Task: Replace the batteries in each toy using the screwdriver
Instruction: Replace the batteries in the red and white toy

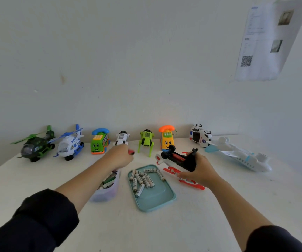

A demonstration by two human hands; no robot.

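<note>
Steadying the overturned red-and-white helicopter (175,160) with my right hand (199,170), my left hand (120,157) gripped the screwdriver (131,152) at ten o'clock; unscrewing came next, I judged.

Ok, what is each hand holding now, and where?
The left hand grips the red screwdriver by its handle. The right hand holds the upturned red-and-white helicopter by its near end.

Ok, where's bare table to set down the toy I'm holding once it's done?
Best spot: the near table in front of the tray, between the two forearms. Also free: the left side, nearer than the green helicopter. Crowded: the back row along the wall, the strip between bin and tray, and the right by the plane.
</note>
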